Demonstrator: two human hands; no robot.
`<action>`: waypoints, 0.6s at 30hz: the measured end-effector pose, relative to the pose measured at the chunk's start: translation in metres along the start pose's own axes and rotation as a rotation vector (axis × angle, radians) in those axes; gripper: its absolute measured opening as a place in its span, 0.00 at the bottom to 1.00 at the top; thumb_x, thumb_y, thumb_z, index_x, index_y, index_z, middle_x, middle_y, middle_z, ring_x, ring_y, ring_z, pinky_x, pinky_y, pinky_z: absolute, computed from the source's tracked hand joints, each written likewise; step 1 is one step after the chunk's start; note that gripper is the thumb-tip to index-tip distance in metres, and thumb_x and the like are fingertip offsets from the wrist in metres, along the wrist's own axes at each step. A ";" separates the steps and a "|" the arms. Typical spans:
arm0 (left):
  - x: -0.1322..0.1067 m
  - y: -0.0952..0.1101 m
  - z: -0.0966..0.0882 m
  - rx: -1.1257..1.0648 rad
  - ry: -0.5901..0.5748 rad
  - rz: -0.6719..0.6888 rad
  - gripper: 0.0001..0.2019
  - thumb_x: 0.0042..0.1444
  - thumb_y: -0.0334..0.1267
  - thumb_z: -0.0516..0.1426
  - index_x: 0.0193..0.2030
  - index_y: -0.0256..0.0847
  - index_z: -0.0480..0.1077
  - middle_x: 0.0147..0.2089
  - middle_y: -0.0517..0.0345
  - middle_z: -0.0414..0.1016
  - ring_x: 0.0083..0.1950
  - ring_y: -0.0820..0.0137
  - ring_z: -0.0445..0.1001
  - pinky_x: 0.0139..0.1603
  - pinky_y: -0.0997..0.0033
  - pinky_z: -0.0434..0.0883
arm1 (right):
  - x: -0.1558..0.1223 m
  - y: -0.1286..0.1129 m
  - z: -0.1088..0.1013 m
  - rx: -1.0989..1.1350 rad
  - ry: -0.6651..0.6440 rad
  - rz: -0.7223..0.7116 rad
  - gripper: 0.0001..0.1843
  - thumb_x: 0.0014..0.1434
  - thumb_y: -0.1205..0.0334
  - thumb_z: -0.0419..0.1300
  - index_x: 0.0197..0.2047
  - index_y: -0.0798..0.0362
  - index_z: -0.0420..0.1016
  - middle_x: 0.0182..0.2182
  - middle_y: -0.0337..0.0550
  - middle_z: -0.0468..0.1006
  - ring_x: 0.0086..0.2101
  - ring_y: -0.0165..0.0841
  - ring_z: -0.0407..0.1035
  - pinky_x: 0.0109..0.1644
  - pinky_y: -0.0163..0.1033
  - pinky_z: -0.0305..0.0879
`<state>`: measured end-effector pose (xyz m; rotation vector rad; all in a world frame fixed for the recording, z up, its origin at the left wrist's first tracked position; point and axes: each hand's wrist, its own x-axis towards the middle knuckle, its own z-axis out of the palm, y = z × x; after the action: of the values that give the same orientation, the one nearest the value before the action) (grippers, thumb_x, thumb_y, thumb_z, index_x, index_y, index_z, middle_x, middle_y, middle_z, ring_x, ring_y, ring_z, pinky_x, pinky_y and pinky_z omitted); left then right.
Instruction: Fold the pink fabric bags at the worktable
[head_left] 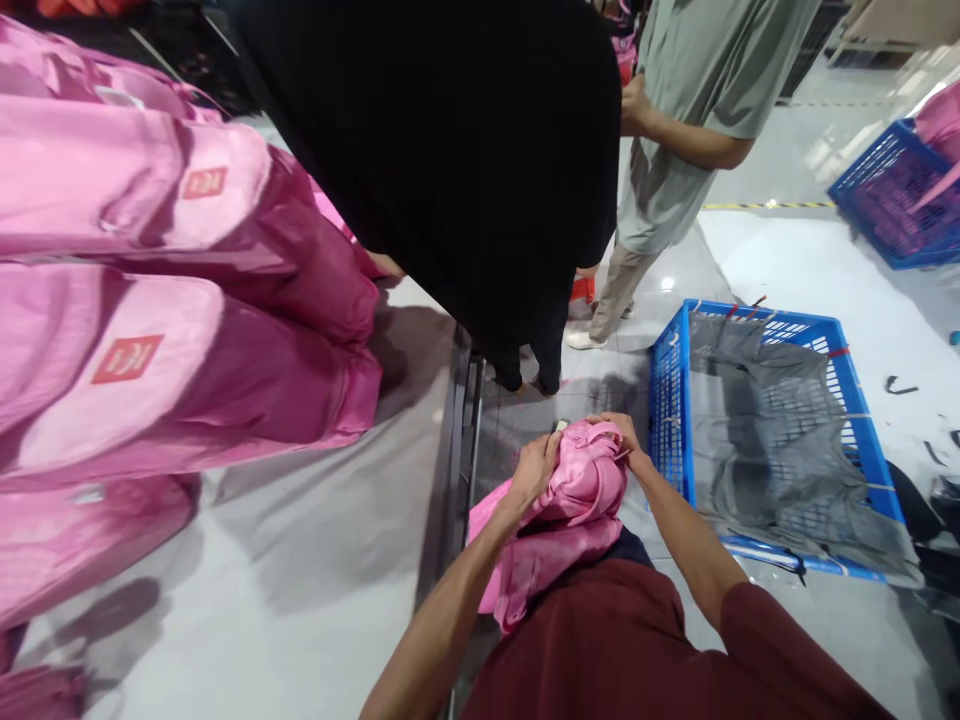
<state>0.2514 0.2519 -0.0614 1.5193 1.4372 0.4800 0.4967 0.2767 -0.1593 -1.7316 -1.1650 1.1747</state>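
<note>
Two bare hands grip a pink bag (577, 500) held against the person's maroon shirt (622, 640), low in the middle of the view. The left hand (534, 468) clasps the bag's left side, fingers curled over the bunched fabric. The right hand (619, 432) grasps its far top edge — thumb and fingers pinched on the material.

To the left, a grey table (300, 560) carries a stack of pink bags (150, 330), each with a small red label. To the right, on the shiny floor, sits a blue plastic crate (671, 420) lined with grey sheeting (772, 440). A second blue crate (892, 190) stands at the far right.

Farther off, a person in black (450, 150) stands beside the table's far end, and another person in a grey-green shirt (705, 90) stands just beyond — faces out of view.
</note>
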 end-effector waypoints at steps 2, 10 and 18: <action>0.004 -0.001 0.001 -0.006 -0.003 0.029 0.28 0.75 0.61 0.47 0.30 0.45 0.69 0.32 0.52 0.78 0.35 0.63 0.71 0.46 0.61 0.65 | -0.009 0.001 -0.015 0.003 0.037 0.007 0.35 0.54 0.24 0.67 0.21 0.46 0.63 0.20 0.34 0.64 0.28 0.32 0.55 0.32 0.40 0.52; 0.009 -0.001 0.005 -0.106 0.023 0.149 0.25 0.74 0.61 0.49 0.33 0.46 0.70 0.34 0.54 0.76 0.37 0.63 0.67 0.49 0.60 0.66 | -0.094 0.020 -0.042 0.036 0.312 0.054 0.51 0.60 0.12 0.52 0.46 0.56 0.83 0.44 0.60 0.88 0.44 0.46 0.77 0.50 0.46 0.72; 0.004 0.007 -0.030 -0.311 -0.083 0.077 0.40 0.54 0.85 0.55 0.29 0.44 0.68 0.27 0.61 0.67 0.33 0.68 0.60 0.38 0.66 0.64 | -0.110 -0.015 -0.027 0.080 0.415 0.059 0.56 0.60 0.09 0.50 0.41 0.60 0.87 0.39 0.58 0.87 0.41 0.46 0.75 0.45 0.45 0.70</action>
<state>0.2322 0.2672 -0.0430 1.3308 1.1813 0.6483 0.4991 0.1758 -0.1057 -1.8453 -0.8105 0.8274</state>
